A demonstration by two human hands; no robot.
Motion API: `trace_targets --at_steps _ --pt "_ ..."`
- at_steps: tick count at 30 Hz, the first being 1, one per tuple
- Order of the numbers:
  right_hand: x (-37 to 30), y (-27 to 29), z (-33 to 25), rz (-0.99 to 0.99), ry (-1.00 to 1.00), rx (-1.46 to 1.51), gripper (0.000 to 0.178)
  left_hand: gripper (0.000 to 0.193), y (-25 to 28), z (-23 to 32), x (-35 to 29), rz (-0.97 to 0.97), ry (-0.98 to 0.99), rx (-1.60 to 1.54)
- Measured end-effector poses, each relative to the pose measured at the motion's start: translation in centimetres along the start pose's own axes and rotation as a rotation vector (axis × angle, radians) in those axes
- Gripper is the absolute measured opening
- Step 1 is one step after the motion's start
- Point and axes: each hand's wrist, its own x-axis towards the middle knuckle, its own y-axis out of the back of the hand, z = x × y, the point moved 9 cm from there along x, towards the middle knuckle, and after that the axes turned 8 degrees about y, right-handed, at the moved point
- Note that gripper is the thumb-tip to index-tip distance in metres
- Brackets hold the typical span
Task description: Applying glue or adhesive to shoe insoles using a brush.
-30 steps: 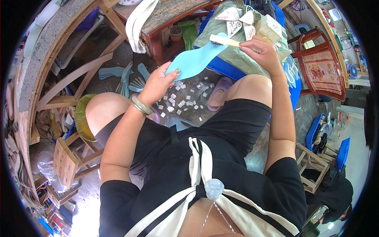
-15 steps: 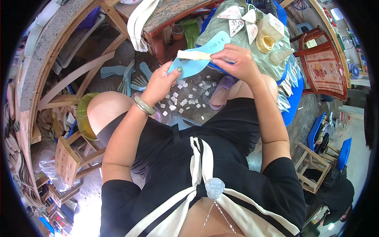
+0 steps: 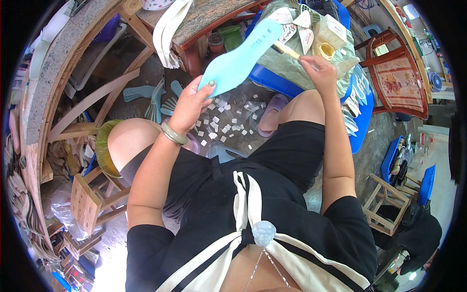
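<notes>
My left hand (image 3: 194, 100) grips the heel end of a light blue insole (image 3: 241, 58), thumb on top, over the floor between my knees. The insole slants up to the right, with small dark print near its far end. My right hand (image 3: 318, 73) pinches the pale handle of a flat brush (image 3: 288, 50), seen nearly edge-on. Its dark tip is beside the insole's far end; I cannot tell if they touch. Just beyond that hand, a yellow-crusted container (image 3: 326, 50) stands on a green plastic sheet (image 3: 277, 61), with white triangular pieces (image 3: 305, 39) near it.
Light blue insoles lie on the floor (image 3: 155, 102) at left and in a blue tray (image 3: 362, 114) at right. Small white scraps (image 3: 226, 127) litter the floor. White strips (image 3: 168, 34) hang over the stone tabletop's edge (image 3: 204, 29). A wooden chair (image 3: 396, 78) stands at right.
The brush has moved off the insole's surface, up and to the right with my right hand. My left hand has tilted the insole, showing more of its face.
</notes>
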Motion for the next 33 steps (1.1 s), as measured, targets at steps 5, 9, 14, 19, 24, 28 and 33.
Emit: trace_targets --at_steps 5,9,14,19,24,28,33 --pt "-1.8 2.2 0.2 0.242 -0.069 -0.034 0.01 0.022 -0.6 0.7 0.4 -0.03 -0.029 -0.159" --pt "0.5 4.0 -2.9 0.31 0.059 0.092 0.011 0.021 -0.8 0.5 0.5 -0.037 0.001 -0.133" --pt "3.0 3.9 -4.2 0.231 0.254 -0.016 0.011 0.02 -1.4 0.3 0.8 -0.059 -0.005 -0.162" --pt "1.2 1.6 -4.1 0.215 0.251 -0.002 0.011 0.019 -1.5 0.2 1.4 -0.077 -0.006 -0.287" --pt "-3.6 -3.1 -6.8 0.129 0.191 0.198 0.012 0.021 -1.3 -0.2 2.2 -0.023 0.02 -0.331" --pt "-6.3 -6.9 -7.1 -0.151 -0.12 0.763 0.011 0.021 -0.6 0.1 2.4 0.052 0.018 -0.287" --pt "-9.5 -9.7 -4.1 -0.171 -0.626 1.498 0.013 0.02 -0.9 0.6 3.9 0.181 -0.058 -0.033"
